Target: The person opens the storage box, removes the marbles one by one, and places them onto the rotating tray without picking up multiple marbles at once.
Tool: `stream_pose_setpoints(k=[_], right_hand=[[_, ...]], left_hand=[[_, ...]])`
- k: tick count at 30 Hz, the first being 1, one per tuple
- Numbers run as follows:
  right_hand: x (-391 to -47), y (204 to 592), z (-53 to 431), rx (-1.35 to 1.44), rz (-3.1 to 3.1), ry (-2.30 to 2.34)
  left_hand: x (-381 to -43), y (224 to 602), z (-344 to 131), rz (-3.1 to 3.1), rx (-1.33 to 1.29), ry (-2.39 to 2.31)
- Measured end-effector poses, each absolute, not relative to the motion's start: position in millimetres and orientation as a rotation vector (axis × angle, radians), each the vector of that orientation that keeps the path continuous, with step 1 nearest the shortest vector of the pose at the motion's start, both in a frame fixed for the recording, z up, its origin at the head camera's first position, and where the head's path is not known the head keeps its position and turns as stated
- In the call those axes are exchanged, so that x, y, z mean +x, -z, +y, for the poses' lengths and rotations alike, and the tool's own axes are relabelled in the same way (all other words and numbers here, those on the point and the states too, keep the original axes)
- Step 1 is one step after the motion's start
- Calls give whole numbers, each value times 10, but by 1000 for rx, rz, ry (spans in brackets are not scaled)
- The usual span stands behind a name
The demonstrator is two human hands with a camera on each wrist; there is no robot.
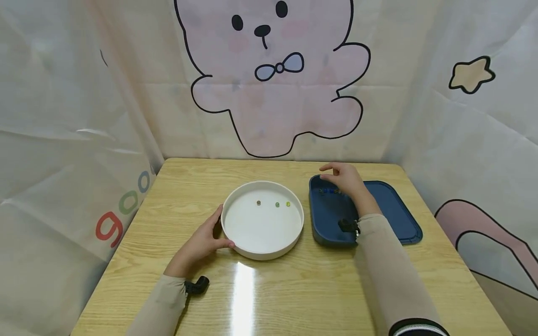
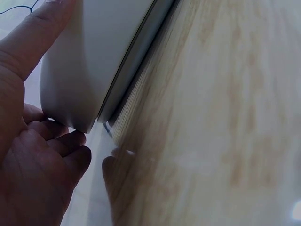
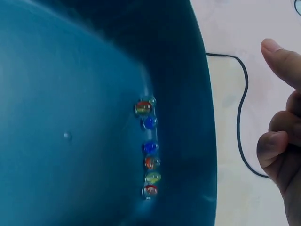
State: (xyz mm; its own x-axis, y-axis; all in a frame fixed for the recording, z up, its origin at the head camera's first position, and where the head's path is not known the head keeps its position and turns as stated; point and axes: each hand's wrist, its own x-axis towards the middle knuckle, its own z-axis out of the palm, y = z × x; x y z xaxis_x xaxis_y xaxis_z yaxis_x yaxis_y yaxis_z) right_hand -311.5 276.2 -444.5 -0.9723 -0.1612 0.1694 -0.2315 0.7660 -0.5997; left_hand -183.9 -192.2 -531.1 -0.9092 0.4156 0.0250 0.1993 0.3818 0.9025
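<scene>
A white round dish (image 1: 260, 233) stands on the table, with 3 small glass marbles inside: a brownish one (image 1: 258, 203), a green one (image 1: 277, 205) and a yellow one (image 1: 288, 204). My left hand (image 1: 206, 238) holds the dish's left side, thumb and fingers spread along the wall (image 2: 89, 52). Over the far end of a dark blue box (image 1: 332, 219) hovers my right hand (image 1: 345, 179), its thumb and forefinger apart and nothing between them. In the right wrist view, several marbles (image 3: 150, 147), blue, red and yellow-green, line the box's far wall, beside my right hand (image 3: 284, 113).
A flat blue lid (image 1: 395, 214) lies to the right of the box, partly behind my right forearm. The wooden table (image 1: 189, 186) ends at a fabric backdrop (image 1: 277, 112) with a cartoon bear. More printed fabric (image 1: 63, 154) hangs on both sides.
</scene>
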Motion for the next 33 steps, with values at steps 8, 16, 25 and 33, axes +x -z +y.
stream_pose_setpoints(k=[8,16,25,33], right_hand=[[-3158,4527,2869,324,-2936,-891],[-3199,4649,2865,369,-2990,-808],[-3220,4752,2840,394,-3049,-744],[-3235,4786,2824,329,-3115,-703]], left_hand=[[-1840,5315,-1939,2418,570,-1558],[-1854,5325,-1934,2417,579,-1557],[-1876,5326,-1907,2428,586,-1553],[-1869,5339,-1897,2417,596,-1571]])
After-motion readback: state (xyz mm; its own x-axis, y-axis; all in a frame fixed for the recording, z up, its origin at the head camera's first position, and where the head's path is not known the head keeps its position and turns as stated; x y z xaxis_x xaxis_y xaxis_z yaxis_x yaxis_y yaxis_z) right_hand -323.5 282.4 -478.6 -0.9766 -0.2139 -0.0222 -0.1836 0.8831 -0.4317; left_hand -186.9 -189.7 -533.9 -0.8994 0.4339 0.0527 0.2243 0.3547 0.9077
